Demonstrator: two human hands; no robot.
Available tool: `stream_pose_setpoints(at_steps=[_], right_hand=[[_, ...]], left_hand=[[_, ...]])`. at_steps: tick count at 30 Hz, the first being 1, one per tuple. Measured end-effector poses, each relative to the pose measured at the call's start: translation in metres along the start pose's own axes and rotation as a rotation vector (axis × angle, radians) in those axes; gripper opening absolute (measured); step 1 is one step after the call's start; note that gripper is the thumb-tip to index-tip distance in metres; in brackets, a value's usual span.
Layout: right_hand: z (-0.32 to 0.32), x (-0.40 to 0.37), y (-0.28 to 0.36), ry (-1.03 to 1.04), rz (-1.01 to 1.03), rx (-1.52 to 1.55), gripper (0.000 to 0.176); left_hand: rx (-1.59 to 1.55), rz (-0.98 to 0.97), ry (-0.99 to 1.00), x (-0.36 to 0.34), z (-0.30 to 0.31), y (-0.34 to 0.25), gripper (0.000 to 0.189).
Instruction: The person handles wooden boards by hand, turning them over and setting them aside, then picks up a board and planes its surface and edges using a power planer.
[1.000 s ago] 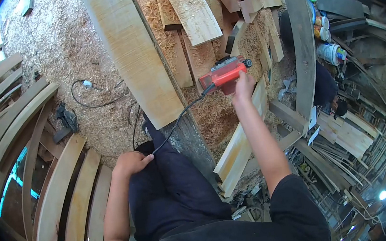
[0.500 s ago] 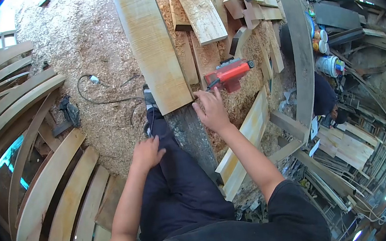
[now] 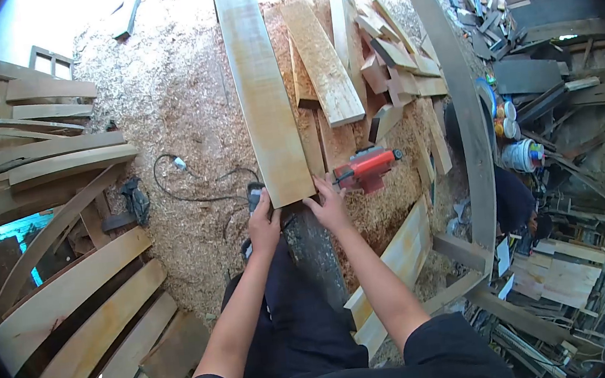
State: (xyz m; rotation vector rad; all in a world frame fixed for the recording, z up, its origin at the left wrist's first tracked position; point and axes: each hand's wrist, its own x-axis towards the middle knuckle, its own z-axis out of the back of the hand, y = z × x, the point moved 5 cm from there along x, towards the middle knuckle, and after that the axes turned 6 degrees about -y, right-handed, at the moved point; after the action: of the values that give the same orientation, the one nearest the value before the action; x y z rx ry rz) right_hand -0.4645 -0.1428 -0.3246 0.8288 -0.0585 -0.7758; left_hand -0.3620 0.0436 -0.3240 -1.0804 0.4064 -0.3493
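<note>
A long, pale wooden board (image 3: 266,96) stretches away from me, its near end resting over a dark, weathered beam (image 3: 316,247). At the near left corner, my left hand (image 3: 264,223) is closed on the board's edge. My right hand (image 3: 330,204) grips the near right corner, thumb along the end and fingers at the side. Just right of that hand, a red electric planer (image 3: 369,171) lies on the shavings. The undersides of the board and some fingertips are hidden.
Wood shavings (image 3: 168,122) cover the ground. A black cord (image 3: 199,197) loops at left. Cut wood blocks (image 3: 397,66) are piled at upper right, and curved planks (image 3: 83,296) lean at left. Behind a grey timber frame (image 3: 460,96), another person (image 3: 514,198) is partly visible.
My left hand has moved up from beside my leg to the board's left corner. My right hand has taken hold of the right corner. The view has shifted.
</note>
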Motion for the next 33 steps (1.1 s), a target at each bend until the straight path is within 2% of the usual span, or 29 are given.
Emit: stream_pose_setpoints(at_steps=[2, 3, 4, 6, 7, 10, 12, 16, 18, 21, 23, 24, 28, 30, 33], right_hand=[[0.0, 0.002, 0.003, -0.06, 0.037, -0.028, 0.069], [0.002, -0.001, 0.006, -0.08, 0.056, -0.031, 0.066], [0.002, -0.004, 0.007, -0.101, 0.076, -0.032, 0.064], [0.003, -0.011, 0.011, -0.153, 0.123, 0.044, 0.062], [0.007, -0.013, 0.018, -0.166, 0.156, 0.092, 0.062], [0.03, -0.021, 0.048, -0.191, 0.19, 0.272, 0.062], [0.063, -0.03, 0.086, -0.265, 0.285, 0.367, 0.063], [0.136, -0.036, 0.173, -0.364, 0.317, 0.441, 0.065], [0.177, -0.029, 0.222, -0.47, 0.329, 0.594, 0.061], [0.238, -0.006, 0.296, -0.558, 0.429, 0.683, 0.054], [0.281, 0.006, 0.345, -0.503, 0.464, 0.659, 0.05], [0.297, 0.012, 0.369, -0.439, 0.472, 0.625, 0.046], [0.342, 0.019, 0.448, -0.469, 0.449, 0.61, 0.039], [0.349, 0.031, 0.463, -0.445, 0.404, 0.613, 0.034], [0.364, 0.032, 0.485, -0.483, 0.422, 0.518, 0.038]], left_hand=[[0.136, 0.064, -0.034, 0.004, 0.002, 0.002, 0.068], [0.128, -0.042, -0.087, 0.003, 0.005, -0.001, 0.062], [0.124, -0.052, -0.099, 0.003, 0.009, 0.001, 0.062], [0.135, -0.239, -0.128, 0.002, 0.013, -0.004, 0.063], [0.071, -0.096, -0.086, -0.001, 0.023, -0.02, 0.06], [-0.022, -0.213, -0.074, -0.005, 0.049, -0.059, 0.055], [-0.018, -0.285, -0.11, -0.007, 0.065, -0.1, 0.054], [-0.086, -0.361, -0.275, -0.003, 0.099, -0.203, 0.052], [-0.166, -0.392, -0.352, 0.011, 0.119, -0.258, 0.051], [-0.216, -0.541, -0.442, 0.042, 0.151, -0.349, 0.046], [-0.46, -0.44, -0.47, 0.064, 0.174, -0.393, 0.044], [-0.5, -0.459, -0.504, 0.075, 0.185, -0.412, 0.043], [-0.592, -0.458, -0.483, 0.106, 0.232, -0.471, 0.04], [-0.634, -0.45, -0.473, 0.111, 0.252, -0.49, 0.039], [-0.497, -0.437, -0.479, 0.119, 0.271, -0.504, 0.034]])
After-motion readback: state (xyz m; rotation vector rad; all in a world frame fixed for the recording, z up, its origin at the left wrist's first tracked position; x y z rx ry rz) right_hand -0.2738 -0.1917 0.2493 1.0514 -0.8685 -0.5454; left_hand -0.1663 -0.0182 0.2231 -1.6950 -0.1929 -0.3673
